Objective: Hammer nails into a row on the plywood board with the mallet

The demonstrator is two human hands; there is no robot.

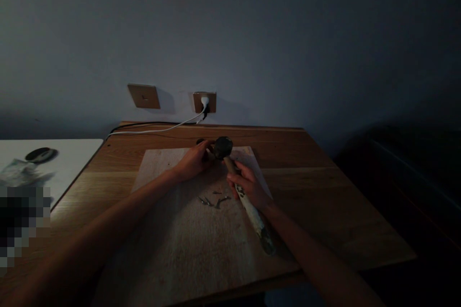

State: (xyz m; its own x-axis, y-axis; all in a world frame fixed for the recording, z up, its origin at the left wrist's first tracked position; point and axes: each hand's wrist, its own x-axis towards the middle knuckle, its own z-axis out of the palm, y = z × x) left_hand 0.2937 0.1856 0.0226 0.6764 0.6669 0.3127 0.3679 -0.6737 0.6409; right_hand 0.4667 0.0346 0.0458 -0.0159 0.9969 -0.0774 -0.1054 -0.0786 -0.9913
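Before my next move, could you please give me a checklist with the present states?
1. Right hand wrapped around the dark-headed hammer with worn whitish handle: ok.
2. Left hand well away from the hammer's dark round head: not ok, appears right beside it.
3. Left hand's contents known: cannot tell, too dark.
4. Small, thin silvery metal fasteners on the flat pale wooden board: ok, several lie loose.
5. Thin white cable away from the board: ok, runs behind it.
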